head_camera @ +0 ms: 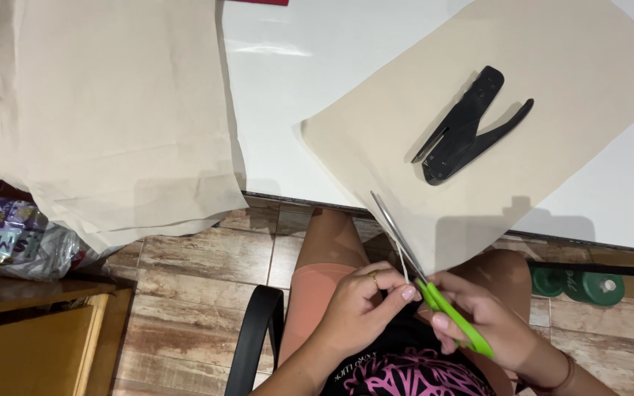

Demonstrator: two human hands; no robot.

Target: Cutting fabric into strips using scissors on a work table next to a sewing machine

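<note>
Bright overhead light. Glare streak on white table. Black hand punch casts a soft shadow on beige fabric sheet. Tiled floor dimmer. Focus sharp; slight wide-angle bend at edges.

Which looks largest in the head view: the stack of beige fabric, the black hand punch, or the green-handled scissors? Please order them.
1. Stack of beige fabric, clearly largest.
2. Green-handled scissors and black hand punch look alike in length; the scissors are nearer the camera, so I do not rank them.
</note>
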